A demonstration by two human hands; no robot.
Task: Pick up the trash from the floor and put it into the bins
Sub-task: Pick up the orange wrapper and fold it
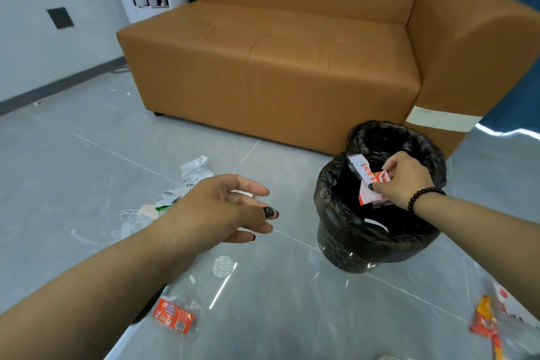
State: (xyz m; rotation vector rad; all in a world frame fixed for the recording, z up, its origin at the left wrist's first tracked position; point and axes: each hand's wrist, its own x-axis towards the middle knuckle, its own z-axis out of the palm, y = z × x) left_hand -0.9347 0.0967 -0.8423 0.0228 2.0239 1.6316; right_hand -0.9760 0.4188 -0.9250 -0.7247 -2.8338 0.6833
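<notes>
The right hand (404, 177) pinches a red-and-white wrapper (368, 181) over the mouth of the near bin (350, 245), so the drop is in hand; next the fingers must let go. The left hand (216, 210) hovers with fingers loosely spread, holding nothing, above white scraps (194, 169). The bin's contents are lost in black liner.

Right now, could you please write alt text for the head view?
The right hand holds red-and-white wrappers over a black-lined bin beside a tan sofa. The left hand hovers open above the grey floor, where a red-labelled clear packet lies.
</notes>
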